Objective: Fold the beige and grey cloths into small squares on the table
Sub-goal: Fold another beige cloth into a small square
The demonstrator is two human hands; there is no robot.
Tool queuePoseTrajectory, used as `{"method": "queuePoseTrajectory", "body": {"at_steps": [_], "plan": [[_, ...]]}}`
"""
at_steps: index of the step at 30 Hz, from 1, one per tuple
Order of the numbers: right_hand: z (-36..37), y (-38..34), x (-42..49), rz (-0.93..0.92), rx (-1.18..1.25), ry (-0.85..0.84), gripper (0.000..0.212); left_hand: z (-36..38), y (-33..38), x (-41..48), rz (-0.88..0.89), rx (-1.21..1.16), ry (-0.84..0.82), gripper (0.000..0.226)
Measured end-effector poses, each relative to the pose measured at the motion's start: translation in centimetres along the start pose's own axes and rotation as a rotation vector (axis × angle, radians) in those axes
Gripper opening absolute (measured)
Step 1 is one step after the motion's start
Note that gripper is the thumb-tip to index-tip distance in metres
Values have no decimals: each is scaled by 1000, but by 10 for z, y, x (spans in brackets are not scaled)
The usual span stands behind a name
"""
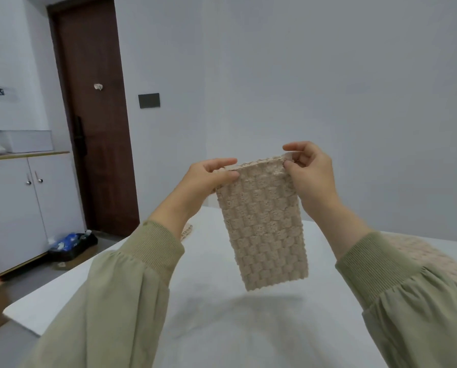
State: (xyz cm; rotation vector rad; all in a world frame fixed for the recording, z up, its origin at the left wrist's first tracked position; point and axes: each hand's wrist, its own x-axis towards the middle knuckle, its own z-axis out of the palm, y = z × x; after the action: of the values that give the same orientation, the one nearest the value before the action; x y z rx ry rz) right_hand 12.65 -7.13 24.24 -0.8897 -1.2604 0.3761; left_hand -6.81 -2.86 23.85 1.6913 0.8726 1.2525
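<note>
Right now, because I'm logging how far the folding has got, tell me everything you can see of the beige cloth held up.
The beige cloth is a thick fabric with a raised basket-weave pattern. It hangs as a tall narrow rectangle, apparently doubled at its top edge, slightly tilted, above the white table without touching it. The left hand pinches its top left corner, the right hand its top right corner.

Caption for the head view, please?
A beige cloth hangs above the white table, its top corners pinched by the left hand and right hand.
</note>
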Motion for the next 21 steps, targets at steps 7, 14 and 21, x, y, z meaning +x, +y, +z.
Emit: {"method": "queuePoseTrajectory", "body": {"at_steps": [7,14,21], "plan": [[1,-8,-7,-83,-84,68,22,15,0,-9,-51,-85,55,9],[-2,-5,-13,498,162,-198,37,29,2,-16,102,49,196,8],[-4,6,-17,334,133,-192,6,30,-3,-19,91,19,231,19]]}}
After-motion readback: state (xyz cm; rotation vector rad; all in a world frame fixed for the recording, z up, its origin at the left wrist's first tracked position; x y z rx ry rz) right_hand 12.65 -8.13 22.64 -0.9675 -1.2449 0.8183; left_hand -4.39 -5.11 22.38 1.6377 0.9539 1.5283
